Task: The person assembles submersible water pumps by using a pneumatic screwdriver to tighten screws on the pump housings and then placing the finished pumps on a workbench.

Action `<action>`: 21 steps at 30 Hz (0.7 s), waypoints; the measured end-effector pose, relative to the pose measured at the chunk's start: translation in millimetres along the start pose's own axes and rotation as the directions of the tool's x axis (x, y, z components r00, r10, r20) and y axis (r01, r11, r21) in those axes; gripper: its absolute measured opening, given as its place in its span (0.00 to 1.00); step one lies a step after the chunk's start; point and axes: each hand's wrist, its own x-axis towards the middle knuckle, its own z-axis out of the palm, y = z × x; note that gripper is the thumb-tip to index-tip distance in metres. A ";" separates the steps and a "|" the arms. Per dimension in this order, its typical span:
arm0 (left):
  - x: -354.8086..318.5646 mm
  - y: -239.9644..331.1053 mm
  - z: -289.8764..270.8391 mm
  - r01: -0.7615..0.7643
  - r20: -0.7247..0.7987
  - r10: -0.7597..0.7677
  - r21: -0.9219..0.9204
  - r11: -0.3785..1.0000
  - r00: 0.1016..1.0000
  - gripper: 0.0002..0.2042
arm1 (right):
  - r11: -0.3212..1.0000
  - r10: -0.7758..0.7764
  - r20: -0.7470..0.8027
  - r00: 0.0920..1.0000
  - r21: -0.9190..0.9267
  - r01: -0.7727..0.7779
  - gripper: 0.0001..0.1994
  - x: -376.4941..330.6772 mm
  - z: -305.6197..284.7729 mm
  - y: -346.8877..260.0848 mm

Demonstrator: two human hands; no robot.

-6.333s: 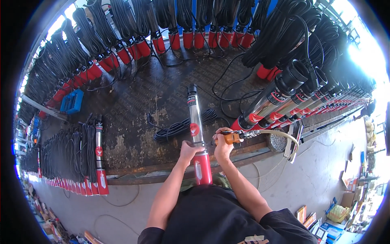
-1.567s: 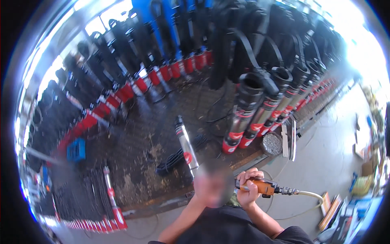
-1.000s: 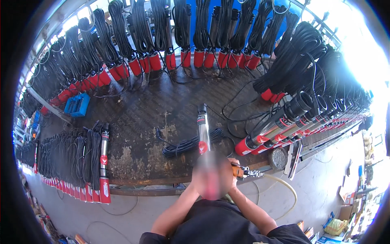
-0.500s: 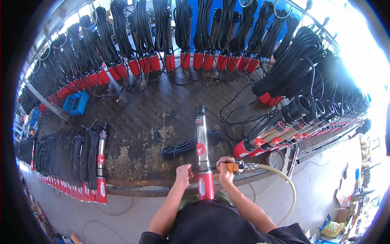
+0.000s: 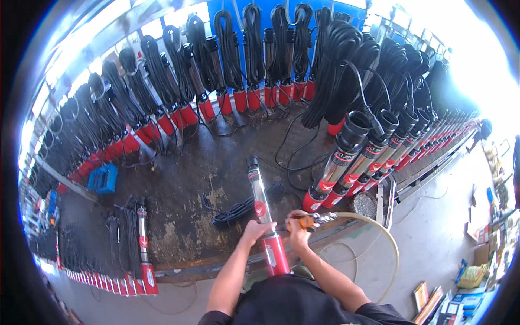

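A submersible pump (image 5: 259,187) with a black top, silver barrel and red base (image 5: 275,254) leans against the bench's near edge, its top tilted slightly left. My left hand (image 5: 253,233) is closed round it from the left, just above the red base, thumb across the front. On the other side, my right hand (image 5: 297,232) grips a small orange air tool (image 5: 307,222) close to the pump; its tip is hidden. A pale yellow hose (image 5: 374,226) curves away from the tool's metal fitting. Behind the pump lies a coiled black cable (image 5: 232,214) on the bench.
Pumps with hanging black cable bundles (image 5: 230,49) line the back of the worn bench (image 5: 179,216). More upright pumps (image 5: 337,165) stand close on the right, beside a round metal dish (image 5: 363,205). A blue plastic basket (image 5: 103,179) and another pump row (image 5: 145,246) are at left.
My left hand has opened from a fist beside the pump and taken hold of its barrel. The pump's top has tilted left. My right hand has stayed near the pump with the tool. The view has turned.
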 end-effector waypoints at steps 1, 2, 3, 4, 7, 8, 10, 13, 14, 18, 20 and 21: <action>7.0 -38.0 -18.2 0.009 -0.183 0.020 0.154 0.988 0.983 0.25 | 0.999 0.029 0.012 1.000 0.033 -0.029 0.11 -11.2 4.9 -4.6; -0.8 -27.6 3.8 0.118 -0.346 0.042 0.428 0.896 0.937 0.31 | 0.999 0.027 -0.041 0.999 0.042 -0.025 0.11 -10.2 -14.5 -13.5; -21.6 3.8 32.3 0.179 -0.402 0.075 0.558 0.810 0.913 0.30 | 0.999 0.005 -0.102 0.995 0.041 -0.001 0.11 -10.5 -36.4 -23.1; -44.4 33.5 51.2 0.250 -0.459 0.122 0.666 0.703 0.880 0.30 | 0.999 -0.008 -0.153 0.988 0.042 0.015 0.11 -13.5 -56.9 -28.5; -65.2 43.2 57.6 0.306 -0.387 0.077 0.823 0.479 0.919 0.33 | 0.999 -0.025 -0.219 0.975 -0.046 0.016 0.11 -32.7 -117.1 -31.7; -69.8 46.5 58.7 0.305 -0.352 0.066 0.879 0.367 0.934 0.32 | 0.999 -0.001 -0.258 0.966 -0.040 -0.009 0.11 -43.3 -134.9 -36.1; -80.6 60.0 73.2 0.089 -0.147 0.232 0.966 0.243 0.962 0.24 | 0.995 -0.060 -0.265 0.962 -0.088 0.038 0.12 -58.3 -175.9 -39.5; -78.1 89.0 143.2 -0.212 0.164 0.244 0.960 0.184 0.956 0.16 | 0.991 -0.090 -0.352 0.932 -0.129 0.047 0.12 -77.6 -220.0 -33.9; -71.8 89.1 171.3 -0.383 0.313 0.253 0.872 0.304 0.915 0.14 | 0.989 -0.087 -0.400 0.912 -0.144 0.031 0.12 -84.9 -231.1 -33.0; -6.9 89.9 318.9 -0.699 0.662 0.225 0.659 0.278 0.714 0.11 | 0.955 -0.276 -0.436 0.857 -0.224 0.193 0.09 -92.9 -244.3 -61.7; 39.5 80.6 375.4 -0.737 0.702 0.247 0.671 0.085 0.668 0.09 | 0.946 -0.290 -0.420 0.860 -0.262 0.191 0.08 -96.4 -250.9 -57.0; 72.1 67.9 392.6 -0.697 0.670 0.235 0.716 0.046 0.704 0.09 | 0.949 -0.291 -0.417 0.861 -0.243 0.203 0.07 -96.5 -244.0 -64.7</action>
